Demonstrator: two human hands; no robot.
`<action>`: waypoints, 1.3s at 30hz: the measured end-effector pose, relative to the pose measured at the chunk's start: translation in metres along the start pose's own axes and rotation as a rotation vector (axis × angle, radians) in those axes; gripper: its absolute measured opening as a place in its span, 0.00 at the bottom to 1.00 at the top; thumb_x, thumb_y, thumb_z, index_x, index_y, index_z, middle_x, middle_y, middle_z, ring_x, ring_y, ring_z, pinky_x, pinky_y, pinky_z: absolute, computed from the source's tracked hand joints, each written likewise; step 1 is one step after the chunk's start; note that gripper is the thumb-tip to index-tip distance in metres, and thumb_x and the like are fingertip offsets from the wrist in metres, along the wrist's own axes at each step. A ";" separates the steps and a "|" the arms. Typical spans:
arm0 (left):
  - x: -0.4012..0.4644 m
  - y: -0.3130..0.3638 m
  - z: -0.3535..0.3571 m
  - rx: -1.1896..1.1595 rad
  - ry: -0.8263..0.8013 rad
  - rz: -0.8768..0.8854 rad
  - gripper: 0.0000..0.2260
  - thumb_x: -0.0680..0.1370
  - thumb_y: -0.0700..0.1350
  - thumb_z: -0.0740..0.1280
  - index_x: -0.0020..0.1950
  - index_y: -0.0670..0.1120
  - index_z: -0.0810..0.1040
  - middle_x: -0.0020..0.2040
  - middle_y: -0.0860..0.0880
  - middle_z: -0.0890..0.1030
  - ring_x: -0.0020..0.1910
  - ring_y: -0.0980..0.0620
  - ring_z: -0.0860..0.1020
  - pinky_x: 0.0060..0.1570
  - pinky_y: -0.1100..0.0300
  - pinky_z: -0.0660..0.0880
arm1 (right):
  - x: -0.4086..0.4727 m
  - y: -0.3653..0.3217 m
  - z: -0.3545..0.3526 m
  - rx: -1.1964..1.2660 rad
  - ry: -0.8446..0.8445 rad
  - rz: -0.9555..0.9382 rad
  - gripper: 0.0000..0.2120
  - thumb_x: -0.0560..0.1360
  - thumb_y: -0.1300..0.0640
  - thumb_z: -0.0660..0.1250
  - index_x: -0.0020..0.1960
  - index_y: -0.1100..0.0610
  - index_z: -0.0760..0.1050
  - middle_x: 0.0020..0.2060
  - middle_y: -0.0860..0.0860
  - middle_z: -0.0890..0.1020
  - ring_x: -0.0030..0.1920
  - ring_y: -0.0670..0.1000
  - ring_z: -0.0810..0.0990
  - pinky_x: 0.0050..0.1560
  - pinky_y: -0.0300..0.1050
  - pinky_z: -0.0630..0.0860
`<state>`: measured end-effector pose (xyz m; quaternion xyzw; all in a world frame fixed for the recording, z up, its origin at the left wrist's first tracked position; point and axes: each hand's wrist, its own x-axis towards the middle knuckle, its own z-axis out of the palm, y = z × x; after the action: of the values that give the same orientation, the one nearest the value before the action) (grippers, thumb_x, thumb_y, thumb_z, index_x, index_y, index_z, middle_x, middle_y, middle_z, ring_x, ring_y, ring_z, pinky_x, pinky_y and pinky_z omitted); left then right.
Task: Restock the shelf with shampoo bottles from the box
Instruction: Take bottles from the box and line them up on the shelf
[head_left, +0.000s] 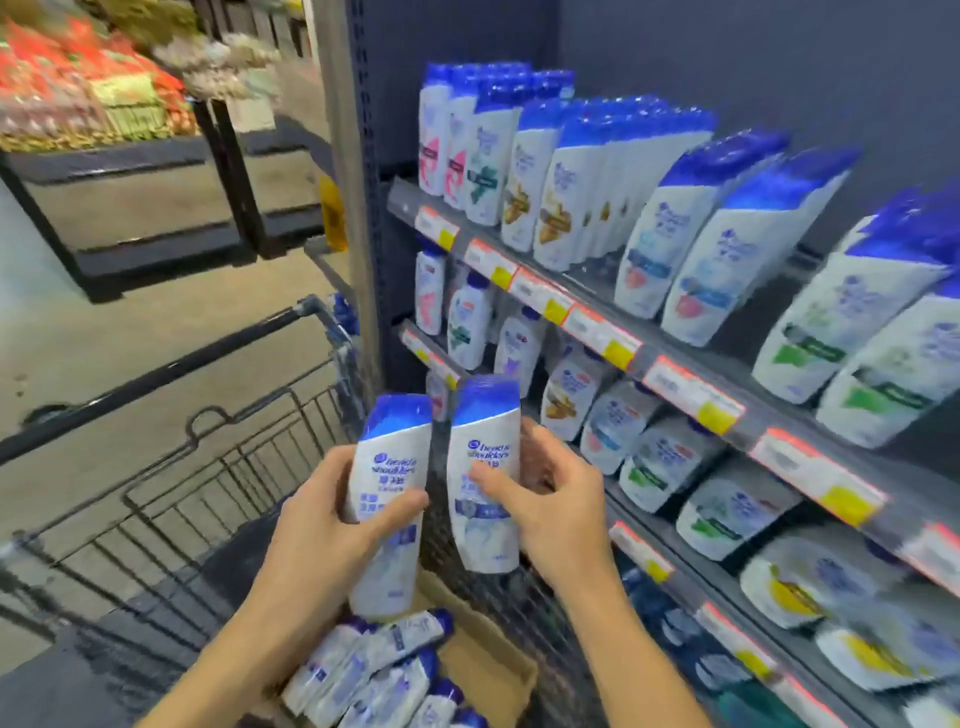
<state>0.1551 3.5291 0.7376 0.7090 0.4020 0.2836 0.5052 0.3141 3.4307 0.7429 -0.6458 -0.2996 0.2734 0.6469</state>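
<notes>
My left hand grips a white shampoo bottle with a blue cap, held upright above the box. My right hand grips a second matching bottle, upright and just right of the first, a narrow gap between them. Below them an open cardboard box sits in a shopping cart and holds several more bottles lying flat. To the right rise dark shelves filled with rows of similar white bottles with blue caps.
The wire shopping cart with a dark handle stands to the left of the shelf unit. A grey upright post marks the shelf's left end. Produce displays fill the far left across the aisle. Price tags line the shelf edges.
</notes>
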 end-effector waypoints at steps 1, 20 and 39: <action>-0.006 0.021 0.007 -0.008 0.001 0.030 0.16 0.64 0.54 0.75 0.48 0.56 0.76 0.43 0.58 0.83 0.36 0.60 0.81 0.30 0.68 0.75 | -0.007 -0.021 -0.016 0.006 0.010 -0.028 0.16 0.68 0.65 0.75 0.50 0.47 0.82 0.43 0.48 0.87 0.42 0.46 0.85 0.42 0.42 0.80; -0.083 0.242 0.174 -0.082 -0.170 0.385 0.19 0.59 0.56 0.80 0.46 0.54 0.79 0.40 0.51 0.86 0.35 0.54 0.84 0.32 0.60 0.81 | -0.093 -0.170 -0.274 -0.091 0.258 -0.337 0.20 0.65 0.56 0.79 0.55 0.46 0.80 0.46 0.47 0.84 0.43 0.44 0.84 0.41 0.38 0.80; -0.002 0.337 0.292 -0.109 -0.507 0.629 0.20 0.57 0.60 0.79 0.44 0.59 0.78 0.37 0.60 0.85 0.34 0.59 0.84 0.31 0.59 0.80 | 0.023 -0.128 -0.369 -0.009 0.893 -0.346 0.20 0.71 0.59 0.72 0.58 0.41 0.73 0.52 0.46 0.83 0.49 0.45 0.83 0.49 0.45 0.82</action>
<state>0.4856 3.3289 0.9600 0.8171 0.0127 0.2611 0.5139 0.5984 3.1982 0.8768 -0.6435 -0.0967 -0.1437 0.7455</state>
